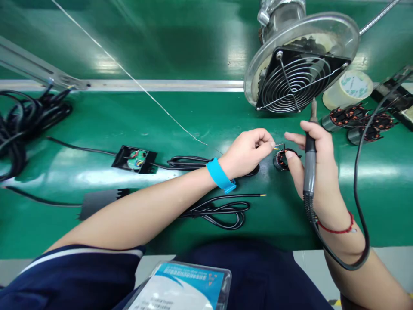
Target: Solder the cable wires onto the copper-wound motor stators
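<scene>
Keep your left hand (248, 153) pinching that wire (279, 146) steady at 12 o'clock of the coil (281, 160) while your right hand (318, 165), wrapped around the soldering iron (310, 159), braces the coil.

A fan (298, 77) and tape roll (348, 88) are parked far right, a cable bundle (19, 125) is dumped far left, and an open black box (134, 159) is left mid-belt.

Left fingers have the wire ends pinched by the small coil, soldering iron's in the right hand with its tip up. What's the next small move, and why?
Probably tilt the soldering iron tip down toward the wire ends. The left hand pinches them just above the coil, which the right hand steadies with a fingertip, while the iron's tip points up toward the fan, away from the wires.
</scene>
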`<state>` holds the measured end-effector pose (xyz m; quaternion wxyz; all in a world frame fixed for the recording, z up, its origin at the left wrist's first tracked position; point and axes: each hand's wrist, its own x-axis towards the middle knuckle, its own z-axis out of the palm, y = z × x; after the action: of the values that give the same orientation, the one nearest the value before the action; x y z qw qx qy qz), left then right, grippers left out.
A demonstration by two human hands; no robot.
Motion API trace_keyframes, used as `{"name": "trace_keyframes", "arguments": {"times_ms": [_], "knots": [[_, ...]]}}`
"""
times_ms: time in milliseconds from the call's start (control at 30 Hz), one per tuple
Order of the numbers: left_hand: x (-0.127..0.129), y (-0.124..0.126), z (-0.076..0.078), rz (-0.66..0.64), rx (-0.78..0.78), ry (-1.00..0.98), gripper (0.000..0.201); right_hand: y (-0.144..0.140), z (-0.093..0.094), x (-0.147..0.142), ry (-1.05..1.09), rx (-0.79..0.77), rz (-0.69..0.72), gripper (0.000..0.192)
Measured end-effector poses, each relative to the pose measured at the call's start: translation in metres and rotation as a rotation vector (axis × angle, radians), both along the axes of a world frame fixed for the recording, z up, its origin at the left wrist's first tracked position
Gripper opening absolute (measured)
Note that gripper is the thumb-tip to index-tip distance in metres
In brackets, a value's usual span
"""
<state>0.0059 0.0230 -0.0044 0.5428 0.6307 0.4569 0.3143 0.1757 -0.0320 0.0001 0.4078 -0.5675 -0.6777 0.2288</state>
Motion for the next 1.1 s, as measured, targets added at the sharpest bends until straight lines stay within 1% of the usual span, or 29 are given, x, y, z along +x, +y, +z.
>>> {"name": "trace_keyframes", "arguments": {"times_ms": [67,133,233,367,433,600,700,900,1033,1100], "knots": [[0.000,0.000,0.000,0.001,0.008,-0.001,0.013,0.000,-0.010,-0.001,0.024,0.005,0.001,0.057],[0.000,0.000,-0.001,0.004,0.012,-0.004,0.014,-0.001,-0.014,-0.002,0.034,0.010,0.006,0.054],[-0.003,0.000,-0.001,-0.014,-0.011,-0.031,0.015,-0.002,-0.014,-0.003,0.039,0.070,-0.012,0.054],[-0.008,-0.001,-0.002,-0.070,-0.031,-0.137,0.010,-0.002,-0.013,-0.007,0.009,0.214,-0.068,0.056],[-0.011,-0.002,-0.003,-0.077,-0.007,-0.165,0.008,-0.002,-0.015,-0.008,-0.035,0.244,-0.045,0.056],[-0.014,-0.006,-0.003,-0.085,0.071,-0.150,0.008,0.000,-0.020,-0.005,-0.083,0.232,0.017,0.061],[-0.014,-0.008,-0.002,-0.073,0.185,-0.074,0.009,0.002,-0.019,-0.004,-0.076,0.244,0.029,0.059],[-0.011,-0.009,-0.003,-0.032,0.492,0.049,0.013,0.005,-0.018,-0.004,-0.005,0.288,0.051,0.057],[-0.010,-0.010,-0.008,-0.074,0.749,0.117,0.014,0.006,-0.019,-0.004,0.032,0.287,0.055,0.059],[-0.010,-0.011,-0.009,-0.099,0.832,0.147,0.012,0.005,-0.019,-0.005,0.053,0.268,0.055,0.058]]}}
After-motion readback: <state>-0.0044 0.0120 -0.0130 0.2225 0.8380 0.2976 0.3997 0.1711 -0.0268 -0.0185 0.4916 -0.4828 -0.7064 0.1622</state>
